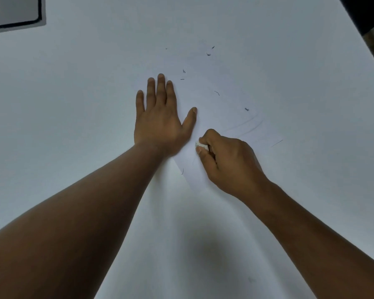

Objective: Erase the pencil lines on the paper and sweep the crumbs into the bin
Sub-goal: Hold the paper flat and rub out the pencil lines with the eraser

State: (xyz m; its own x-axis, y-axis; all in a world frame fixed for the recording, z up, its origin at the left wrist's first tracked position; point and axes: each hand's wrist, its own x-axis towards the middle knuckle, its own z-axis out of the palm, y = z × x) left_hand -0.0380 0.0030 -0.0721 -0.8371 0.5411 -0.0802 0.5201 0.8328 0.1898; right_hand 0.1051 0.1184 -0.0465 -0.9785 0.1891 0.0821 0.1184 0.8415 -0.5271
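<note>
White table [73, 87] fills nearly the whole view, w/ one sheet of white paper [225, 100] lying on it around centre, edges hard to pick out against the top. Counted: 1 paper, 1 eraser [201, 145], 2 hands, approx 8 dark crumbs [246, 109] scattered over the far and right part of the sheet, plus one near the sheet's near-left edge. Faint pencil lines [249, 124] curve across the right side of the paper, just beyond the right hand; a short stroke sits further right. Far left corner: a grey panel [15, 11] w/ a dark edge, cut off by the frame. Far right corner: a dark shape [367, 11], can't tell what it is. No bin in view. Both forearms reach in from the near edge and cover much of the near table. Left hand [160, 117] lies flat, palm down, fingers straight and close together, thumb spread to the right, pressing on the paper's left part. Right hand [227, 160] is curled tight, thumb and forefinger pinching the small white eraser, which touches the paper just right of the left thumb's base
</note>
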